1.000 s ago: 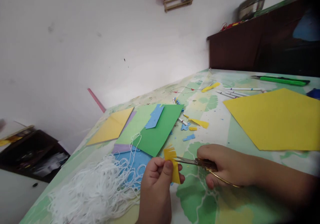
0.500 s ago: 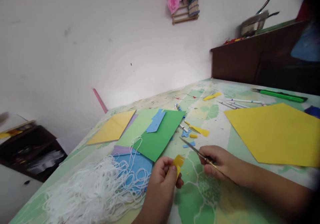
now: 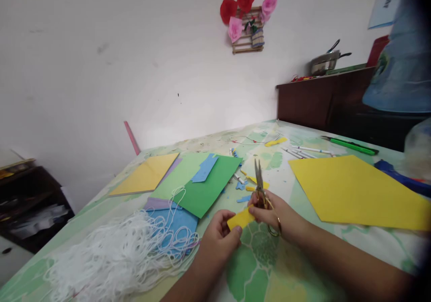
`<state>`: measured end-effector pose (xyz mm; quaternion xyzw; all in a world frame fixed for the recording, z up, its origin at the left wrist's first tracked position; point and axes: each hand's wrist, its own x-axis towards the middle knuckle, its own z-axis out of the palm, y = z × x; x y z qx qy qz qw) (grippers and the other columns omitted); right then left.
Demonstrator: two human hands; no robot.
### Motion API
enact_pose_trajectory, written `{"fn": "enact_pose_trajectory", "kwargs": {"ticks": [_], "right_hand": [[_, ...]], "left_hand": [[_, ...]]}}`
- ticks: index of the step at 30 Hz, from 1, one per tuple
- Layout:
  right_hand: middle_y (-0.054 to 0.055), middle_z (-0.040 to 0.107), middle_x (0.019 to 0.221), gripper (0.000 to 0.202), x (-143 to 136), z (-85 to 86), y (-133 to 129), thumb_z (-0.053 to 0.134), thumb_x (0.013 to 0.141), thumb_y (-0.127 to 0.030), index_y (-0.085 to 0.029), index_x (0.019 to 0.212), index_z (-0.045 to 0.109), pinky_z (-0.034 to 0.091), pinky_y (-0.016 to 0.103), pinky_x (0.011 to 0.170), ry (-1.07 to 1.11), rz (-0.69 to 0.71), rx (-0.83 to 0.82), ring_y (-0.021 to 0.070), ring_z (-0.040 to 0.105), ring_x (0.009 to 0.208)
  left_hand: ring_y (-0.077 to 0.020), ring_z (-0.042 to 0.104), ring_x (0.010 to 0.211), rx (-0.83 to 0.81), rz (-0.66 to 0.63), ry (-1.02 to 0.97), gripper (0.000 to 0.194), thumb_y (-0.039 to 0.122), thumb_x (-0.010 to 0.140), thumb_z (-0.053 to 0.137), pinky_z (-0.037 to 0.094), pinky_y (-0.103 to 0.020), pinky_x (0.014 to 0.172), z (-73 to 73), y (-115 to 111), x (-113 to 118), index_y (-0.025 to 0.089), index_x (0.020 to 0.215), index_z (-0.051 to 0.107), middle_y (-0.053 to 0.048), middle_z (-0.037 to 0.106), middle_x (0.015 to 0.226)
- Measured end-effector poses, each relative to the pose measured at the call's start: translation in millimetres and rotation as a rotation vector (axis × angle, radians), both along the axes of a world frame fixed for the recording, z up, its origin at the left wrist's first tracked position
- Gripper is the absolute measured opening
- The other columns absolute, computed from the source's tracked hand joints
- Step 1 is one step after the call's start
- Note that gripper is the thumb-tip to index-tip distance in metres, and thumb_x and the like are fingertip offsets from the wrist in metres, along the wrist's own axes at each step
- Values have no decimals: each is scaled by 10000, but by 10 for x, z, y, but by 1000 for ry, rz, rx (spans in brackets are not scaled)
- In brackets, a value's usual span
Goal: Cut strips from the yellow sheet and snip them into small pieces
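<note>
Between the thumb and fingers of my left hand (image 3: 220,234) is a small piece of yellow craft foam or card (image 3: 241,219). My right hand (image 3: 278,212) grips gold-handled scissors (image 3: 259,181), their blades pointing up and away from me and slightly apart. The right thumb and fingertips also meet the right end of the yellow piece. Just beyond the hands lie blue scraps (image 3: 243,199) and a yellow offcut (image 3: 261,181). To the left of my left hand spreads a tangled heap of white string (image 3: 111,252).
Green sheets (image 3: 212,190), a blue strip (image 3: 204,168) and an orange-yellow sheet (image 3: 144,175) lie left of centre. A large yellow sheet (image 3: 357,194) is on the right, with white marker-like sticks (image 3: 310,151) and a green cutter (image 3: 352,145) behind it. A dark cabinet (image 3: 310,98) stands at the back right.
The scissors have swung from pointing left to pointing upward in my right hand. That hand has moved left to the yellow piece, which now lies flatter. The view has tilted up.
</note>
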<state>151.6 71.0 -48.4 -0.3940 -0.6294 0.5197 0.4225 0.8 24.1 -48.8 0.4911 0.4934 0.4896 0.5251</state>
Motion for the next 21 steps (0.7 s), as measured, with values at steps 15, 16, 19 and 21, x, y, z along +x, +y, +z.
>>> {"fn": "enact_pose_trajectory", "kwargs": {"ticks": [15,16,19,21], "right_hand": [[-33,454,634,112,-76,-17,-123,512,689,-214,-191,715,406,376,235,535,-74,-62,149,111,443,570],[-34,456,631,105,-73,-28,-127,509,689,-209,-191,715,410,375,231,528,-98,-51,157,110,442,567],[-36,460,627,96,-70,-58,-139,502,690,-193,-192,715,410,372,222,517,-133,-11,169,107,441,564],[-38,453,625,96,-67,-63,-146,500,693,-193,-192,709,405,368,219,514,-153,-17,192,104,434,561]], "left_hand": [[-153,562,566,-281,-112,-456,346,431,653,530,433,-297,524,69,-8,-28,122,802,565,-55,592,684],[-144,556,543,-304,-119,-407,328,415,636,556,430,-285,515,58,-6,-19,117,772,564,-47,587,636],[-114,531,474,-327,-121,-228,250,340,570,635,416,-250,492,17,-4,15,121,647,543,-18,568,528],[-104,514,449,-318,-111,-173,232,325,542,648,406,-238,477,11,-4,33,132,589,527,-6,557,492]]}}
